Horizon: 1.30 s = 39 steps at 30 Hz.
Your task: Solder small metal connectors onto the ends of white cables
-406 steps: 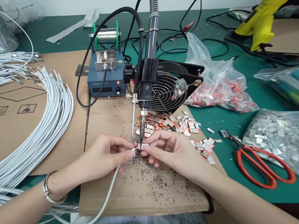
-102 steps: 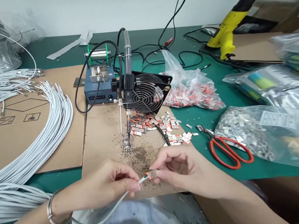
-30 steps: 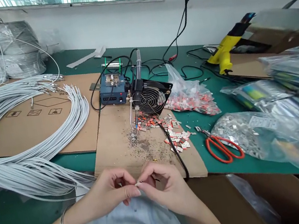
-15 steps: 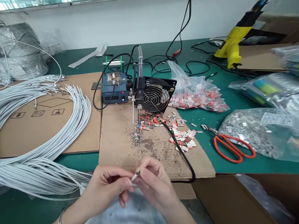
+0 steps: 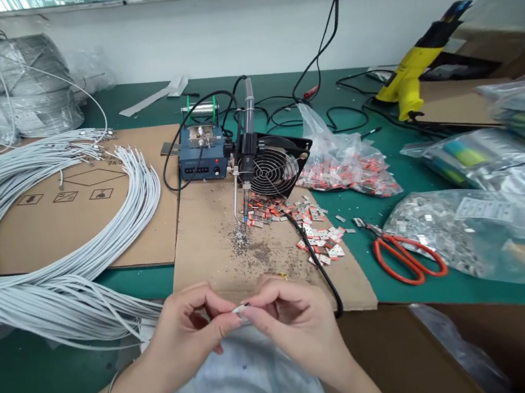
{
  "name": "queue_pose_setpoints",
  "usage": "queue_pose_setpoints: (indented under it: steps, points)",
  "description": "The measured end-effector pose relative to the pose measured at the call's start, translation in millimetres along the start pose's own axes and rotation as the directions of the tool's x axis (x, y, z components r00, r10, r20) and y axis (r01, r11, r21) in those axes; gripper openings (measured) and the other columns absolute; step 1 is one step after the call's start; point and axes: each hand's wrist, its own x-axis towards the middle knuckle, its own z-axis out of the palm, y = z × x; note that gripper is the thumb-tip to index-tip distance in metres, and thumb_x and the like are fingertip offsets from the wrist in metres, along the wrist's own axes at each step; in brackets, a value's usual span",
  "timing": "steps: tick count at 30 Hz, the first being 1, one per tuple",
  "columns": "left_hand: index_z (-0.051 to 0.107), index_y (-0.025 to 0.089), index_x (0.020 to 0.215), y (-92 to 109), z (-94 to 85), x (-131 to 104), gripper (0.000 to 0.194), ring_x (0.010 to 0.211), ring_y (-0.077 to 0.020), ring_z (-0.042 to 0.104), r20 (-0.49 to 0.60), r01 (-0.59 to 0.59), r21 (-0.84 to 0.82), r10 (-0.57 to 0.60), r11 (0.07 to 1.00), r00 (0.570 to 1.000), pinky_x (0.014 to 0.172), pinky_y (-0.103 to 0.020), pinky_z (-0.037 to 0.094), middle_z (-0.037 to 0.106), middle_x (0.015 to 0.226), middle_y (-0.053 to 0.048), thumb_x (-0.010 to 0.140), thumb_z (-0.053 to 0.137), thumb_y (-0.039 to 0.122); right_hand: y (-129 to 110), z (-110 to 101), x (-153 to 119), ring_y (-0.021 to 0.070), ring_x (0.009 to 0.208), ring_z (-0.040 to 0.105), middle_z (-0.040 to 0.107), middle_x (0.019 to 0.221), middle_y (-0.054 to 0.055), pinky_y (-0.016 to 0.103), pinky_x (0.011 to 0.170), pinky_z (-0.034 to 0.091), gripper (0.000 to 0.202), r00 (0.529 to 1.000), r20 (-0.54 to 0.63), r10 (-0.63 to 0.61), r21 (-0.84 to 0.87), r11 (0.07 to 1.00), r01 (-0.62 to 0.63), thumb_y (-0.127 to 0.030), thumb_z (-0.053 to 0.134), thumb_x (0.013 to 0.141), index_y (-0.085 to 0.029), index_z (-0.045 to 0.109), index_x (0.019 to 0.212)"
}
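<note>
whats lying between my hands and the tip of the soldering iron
In the head view, cardboard littered with grey bits and dark specks lies between the soldering iron tip and your left hand and right hand.

Hands [image 5: 189,328] pinch white cable end [image 5: 238,310]; scissors [image 5: 386,237] right.
</note>
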Motion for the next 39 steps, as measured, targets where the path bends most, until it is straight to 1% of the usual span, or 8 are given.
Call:
queue_pose_setpoints:
  steps: [5, 10, 15, 17, 23, 28, 33, 39]
  points:
    - [0.054, 0.012, 0.061, -1.0, 6.0, 3.8, 0.021, 0.048, -0.0064, 0.046, -0.019, 0.021, -0.164, -0.024, 0.986, 1.000, 0.041, -0.016, 0.046, 0.051, 0.055, 0.003, 0.067, 0.068, 0.025, 13.6, 14.8, -3.7, 0.0118, 0.049, 0.050, 0.058, 0.056, 0.000, 0.021, 0.046, 0.040, 0.013, 0.986, -0.146, 0.080, 0.318, 0.948, -0.030, -0.019, 0.066, 0.074, -0.018, 0.060, 0.062]
    - [0.056, 0.012, 0.062, -2.4, 1.8, 9.6, 0.019, 0.042, -0.0056, 0.047, 0.004, 0.049, -0.207, -0.050, 0.977, 0.999, 0.039, -0.017, 0.046, 0.052, 0.056, 0.004, 0.065, 0.070, 0.024, 17.9, -3.2, -0.6, 0.0106, 0.049, 0.045, 0.052, 0.055, -0.003, 0.020, 0.046, 0.036, 0.011, 0.961, -0.273, 0.054, 0.245, 0.969, 0.015, -0.021, 0.064, 0.076, -0.019, 0.060, 0.066]
    - [0.058, 0.011, 0.063, -4.5, 1.1, 13.2, 0.018, 0.042, -0.0056, 0.046, 0.035, 0.082, -0.197, -0.077, 0.977, 0.996, 0.039, -0.017, 0.047, 0.051, 0.053, 0.005, 0.066, 0.069, 0.024, 7.0, -13.3, 3.0, 0.0120, 0.052, 0.046, 0.055, 0.059, -0.002, 0.022, 0.048, 0.035, 0.007, 1.000, -0.013, 0.012, -0.067, 0.998, -0.013, -0.014, 0.066, 0.071, -0.020, 0.065, 0.074]
    - [0.058, 0.011, 0.063, -5.1, 2.3, 13.7, 0.017, 0.046, -0.0061, 0.046, 0.033, 0.088, -0.171, -0.084, 0.981, 0.996, 0.040, -0.017, 0.048, 0.052, 0.055, 0.004, 0.066, 0.070, 0.024, 2.5, -12.3, 4.8, 0.0118, 0.052, 0.045, 0.055, 0.058, -0.002, 0.022, 0.048, 0.035, 0.007, 1.000, 0.015, 0.006, -0.107, 0.994, -0.005, -0.013, 0.065, 0.072, -0.019, 0.064, 0.069]
    - [0.059, 0.010, 0.065, -6.3, 5.2, 12.7, 0.017, 0.050, -0.0071, 0.047, 0.011, 0.075, -0.094, -0.075, 0.993, 0.997, 0.042, -0.017, 0.048, 0.054, 0.057, 0.002, 0.068, 0.068, 0.024, 2.7, -10.3, 5.8, 0.0119, 0.050, 0.044, 0.054, 0.056, -0.002, 0.023, 0.047, 0.034, 0.011, 0.999, 0.019, 0.052, -0.090, 0.995, -0.050, -0.013, 0.064, 0.072, -0.018, 0.060, 0.063]
    - [0.053, 0.012, 0.061, -7.4, 8.7, 14.3, 0.024, 0.045, -0.0062, 0.046, -0.002, 0.071, -0.181, -0.073, 0.981, 0.997, 0.040, -0.017, 0.047, 0.050, 0.053, 0.004, 0.065, 0.071, 0.028, 16.9, 4.0, -1.0, 0.0124, 0.053, 0.043, 0.047, 0.056, -0.003, 0.023, 0.049, 0.034, 0.014, 0.990, -0.117, -0.072, 0.063, 0.995, 0.080, -0.010, 0.060, 0.075, -0.019, 0.059, 0.064]
    - [0.050, 0.013, 0.060, -12.2, 5.4, 15.8, 0.032, 0.042, -0.0065, 0.047, 0.011, 0.088, -0.210, -0.087, 0.974, 0.996, 0.038, -0.017, 0.044, 0.049, 0.051, 0.005, 0.063, 0.073, 0.036, 25.2, 16.2, -2.6, 0.0124, 0.056, 0.044, 0.047, 0.060, -0.003, 0.023, 0.050, 0.033, 0.015, 0.960, -0.206, -0.189, -0.017, 0.982, 0.189, -0.008, 0.057, 0.077, -0.021, 0.060, 0.070]
    - [0.064, 0.011, 0.076, -20.4, -10.3, 19.1, 0.031, 0.041, -0.0051, 0.042, 0.201, 0.161, -0.102, -0.138, 0.982, 0.970, 0.035, -0.014, 0.035, 0.055, 0.056, 0.001, 0.075, 0.061, 0.042, 10.5, -10.3, -4.3, 0.0148, 0.060, 0.049, 0.055, 0.066, -0.002, 0.025, 0.055, 0.037, 0.006, 0.995, 0.096, 0.005, -0.265, 0.964, 0.021, -0.017, 0.062, 0.076, -0.021, 0.059, 0.079]
